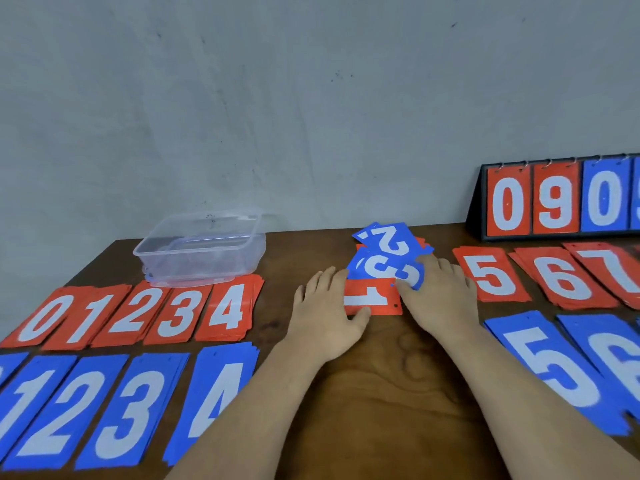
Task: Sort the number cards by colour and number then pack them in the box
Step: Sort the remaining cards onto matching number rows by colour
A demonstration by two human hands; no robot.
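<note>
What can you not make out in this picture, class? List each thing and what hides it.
- Head view: leftmost blue pile, number cut off by the left edge.
- Head view: flip scoreboard, fourth digit cut off by the right edge.
- Head view: mixed card pile, lower cards covered by the top cards and the right hand.

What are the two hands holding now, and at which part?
Nothing is gripped. The left hand touches the left end of the red 1 card; the right hand rests flat on the blue 3 card.
</note>
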